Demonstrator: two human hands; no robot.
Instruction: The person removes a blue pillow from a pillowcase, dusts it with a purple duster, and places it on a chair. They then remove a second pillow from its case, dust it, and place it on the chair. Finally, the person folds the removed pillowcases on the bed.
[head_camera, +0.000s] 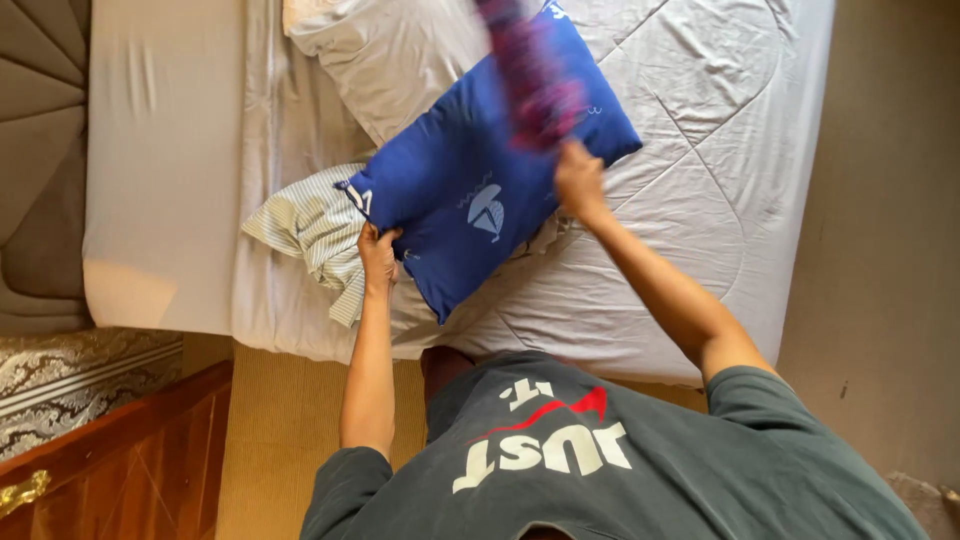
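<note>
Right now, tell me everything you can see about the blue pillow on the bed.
The blue pillow is a plump rectangle in soft-looking deep blue fabric with small pale printed motifs. It lies tilted diagonally on the grey quilt. The left hand grips its lower edge; the right hand touches its right side. A blurred purple cloth crosses its top.

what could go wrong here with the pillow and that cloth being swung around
1. The left hand pinches only one edge of the blue pillow, so the pillow might slip or sag off the bed toward the floor.
2. The right hand holds a motion-blurred red-purple cloth; it may land bunched across the pillow.
3. The striped cloth is partly under the pillow and could get dragged off the grey quilt.
</note>
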